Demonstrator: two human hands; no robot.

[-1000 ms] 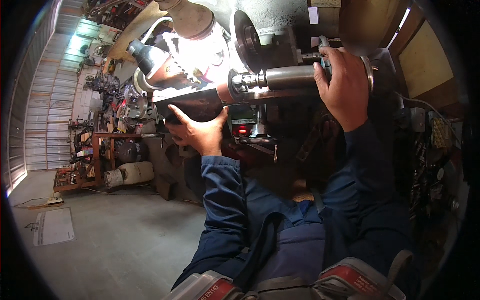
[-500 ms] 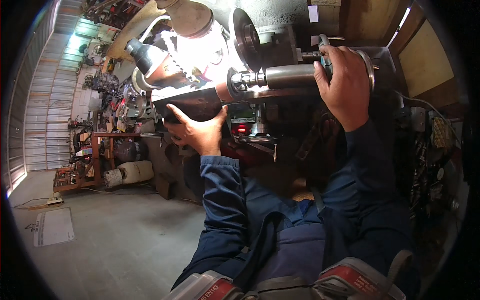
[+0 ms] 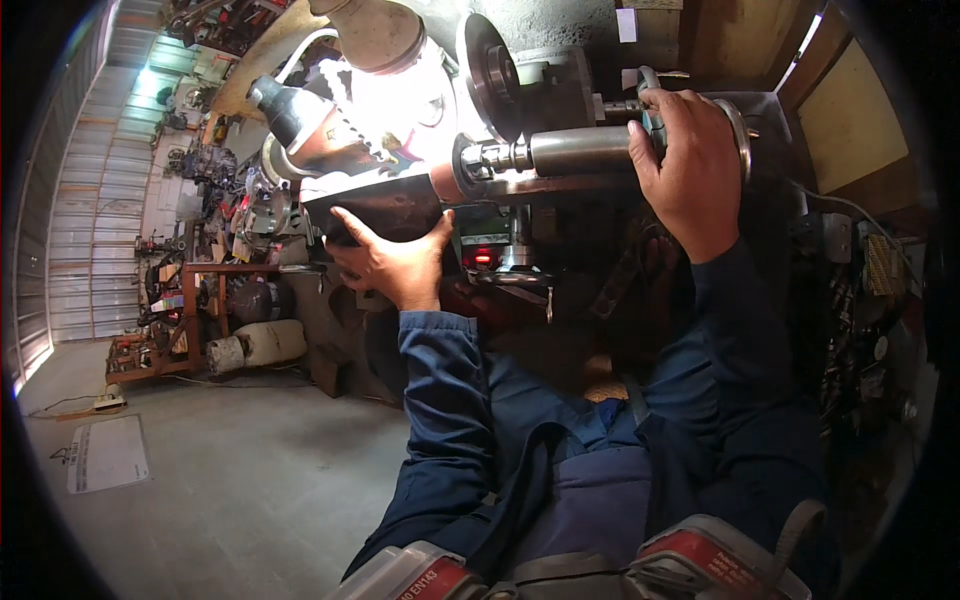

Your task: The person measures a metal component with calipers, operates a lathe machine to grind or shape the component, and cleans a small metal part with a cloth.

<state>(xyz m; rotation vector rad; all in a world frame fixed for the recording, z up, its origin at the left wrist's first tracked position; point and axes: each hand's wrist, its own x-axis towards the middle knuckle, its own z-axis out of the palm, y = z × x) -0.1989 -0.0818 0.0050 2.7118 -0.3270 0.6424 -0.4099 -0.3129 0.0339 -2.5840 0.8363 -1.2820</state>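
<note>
I am reaching both arms up and forward, both in dark blue sleeves. My left hand [image 3: 395, 262] is turning palm-up, its fingers [image 3: 352, 228] spreading and curling upward in a cupping, supporting grip, thumb pointing up on the right side. My right hand [image 3: 690, 160] is reaching higher and well apart from the left, back of the hand facing me, its fingers [image 3: 660, 105] wrapping closed over the top. Both wrists are staying roughly straight, forearms rising from below the fingers.
</note>
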